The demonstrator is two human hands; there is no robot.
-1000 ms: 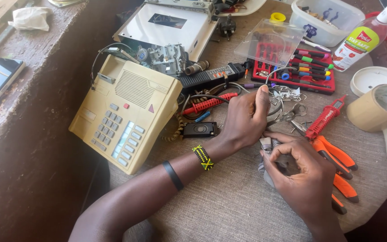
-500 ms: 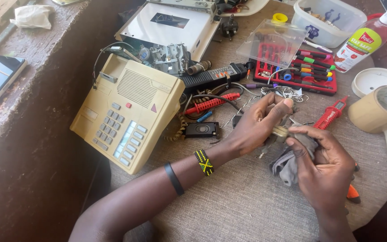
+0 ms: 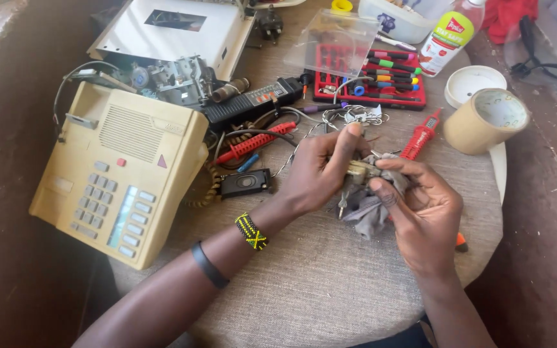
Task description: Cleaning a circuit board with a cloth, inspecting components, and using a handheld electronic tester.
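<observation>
Over the round table [image 3: 330,290], my left hand [image 3: 320,174] and right hand [image 3: 423,209] pinch a small beige part [image 3: 358,171] against a grey cloth [image 3: 363,209].

This is my repair bench, a small electronics workshop crowded onto one round table [image 3: 330,290] covered in coarse grey cloth. A beige desk telephone [image 3: 120,171] sits with its handset off, and behind it a white device [image 3: 175,32] lies opened, its metal mechanism [image 3: 169,77] and wires exposed. A red tray of precision screwdrivers [image 3: 372,80] with its clear lid up, a red test pen [image 3: 420,135], a red probe [image 3: 253,143], a black handheld tester [image 3: 253,103], a roll of tan tape [image 3: 488,119] and a tangle of loose wire [image 3: 356,116] lie all around. Rough brown wall closes in on both sides.
</observation>
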